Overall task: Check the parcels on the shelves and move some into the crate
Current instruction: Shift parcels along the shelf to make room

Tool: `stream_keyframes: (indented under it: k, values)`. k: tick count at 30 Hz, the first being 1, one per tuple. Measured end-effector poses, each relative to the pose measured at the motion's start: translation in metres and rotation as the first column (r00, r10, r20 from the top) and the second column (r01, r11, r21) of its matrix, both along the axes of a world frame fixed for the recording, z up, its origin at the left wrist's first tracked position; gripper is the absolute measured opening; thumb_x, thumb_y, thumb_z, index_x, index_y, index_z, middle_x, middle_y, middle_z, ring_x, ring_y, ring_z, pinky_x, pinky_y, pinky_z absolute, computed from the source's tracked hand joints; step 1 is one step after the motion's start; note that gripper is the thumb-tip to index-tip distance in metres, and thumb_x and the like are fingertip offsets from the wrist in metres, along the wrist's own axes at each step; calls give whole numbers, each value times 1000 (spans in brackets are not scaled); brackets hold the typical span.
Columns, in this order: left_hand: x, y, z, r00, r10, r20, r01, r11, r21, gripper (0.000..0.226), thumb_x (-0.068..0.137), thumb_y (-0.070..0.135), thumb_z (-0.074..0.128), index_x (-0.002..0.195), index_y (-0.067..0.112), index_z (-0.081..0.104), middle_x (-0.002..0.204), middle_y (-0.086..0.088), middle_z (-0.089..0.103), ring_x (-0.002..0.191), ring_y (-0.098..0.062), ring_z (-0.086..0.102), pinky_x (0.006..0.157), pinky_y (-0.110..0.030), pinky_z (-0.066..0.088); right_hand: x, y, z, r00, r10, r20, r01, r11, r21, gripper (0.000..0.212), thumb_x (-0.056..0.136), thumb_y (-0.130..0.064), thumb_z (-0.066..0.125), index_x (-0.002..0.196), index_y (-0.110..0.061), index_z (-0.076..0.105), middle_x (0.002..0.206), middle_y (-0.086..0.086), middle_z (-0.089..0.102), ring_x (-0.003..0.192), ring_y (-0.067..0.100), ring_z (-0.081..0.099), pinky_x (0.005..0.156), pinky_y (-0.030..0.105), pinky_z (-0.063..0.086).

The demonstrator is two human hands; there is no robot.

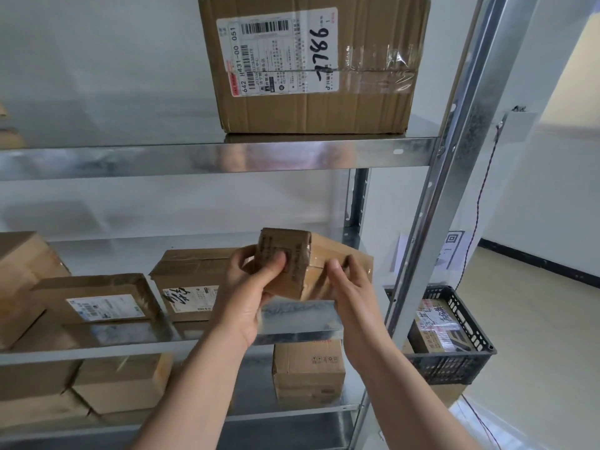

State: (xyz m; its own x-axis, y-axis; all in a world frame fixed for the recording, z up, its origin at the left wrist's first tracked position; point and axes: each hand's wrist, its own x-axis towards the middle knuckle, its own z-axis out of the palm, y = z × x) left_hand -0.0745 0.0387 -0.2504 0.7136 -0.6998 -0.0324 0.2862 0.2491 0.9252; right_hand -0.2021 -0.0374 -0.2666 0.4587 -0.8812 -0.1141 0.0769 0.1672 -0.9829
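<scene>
Both forearms reach up from 6 o'clock and meet at the middle of the view. The left hand (250, 290) is curled round the left end of the parcel (308, 254), thumb pressed on the end face. The right hand (355, 297) holds the right part with its fingertips on the taped top, fingers only lightly bent. The parcel is off the shelf (302, 316), held just above its front edge, and its long axis runs roughly 9 to 3 o'clock, the right end a little lower.

If it is to be kept, it goes to the crate (454, 365), which sits on the floor at about 4 o'clock from the hands, low and well apart. The right hand is the nearer one. The post (431, 238) stands between the hands and the crate, so I judge the parcel must come back towards the person and swing round the post, not straight across. The crate already holds labelled parcels (435, 323), leaving less room.

Behind the hands, at 9 o'clock, two labelled boxes (107, 303) lie on the same shelf, with a taller stack (22, 271) at the far left. At 6 o'clock, one shelf down, stands a small box (308, 368). At 12 o'clock, on the shelf above, sits a big box (311, 66) marked by hand with a number.
</scene>
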Motion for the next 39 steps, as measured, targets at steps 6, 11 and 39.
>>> stream_keyframes:
  k: [6,11,39]
  values:
    - [-20,-4,-1,902,70,425,-115,990,82,46,70,31,87,104,28,55,102,2,68,87,4,66,72,-14,50,-4,13,24,979,112,171,-126,989,76,84,76,-68,73,140,-18,52,124,5,71,103,17,74,99,50,56]
    - [-32,-7,-6,827,73,558,-126,990,56,36,76,32,85,103,29,60,103,10,73,95,-3,70,77,-23,56,-7,8,20,973,-42,226,8,988,152,95,62,-59,82,146,-32,48,123,-2,73,106,17,73,101,53,55]
    - [-1,-8,-15,940,113,322,-167,975,147,29,99,16,62,128,16,62,126,6,66,118,-10,61,109,-41,47,-56,-31,6,926,-177,334,76,952,295,24,89,-47,65,89,-24,71,92,7,75,90,31,68,92,57,54]
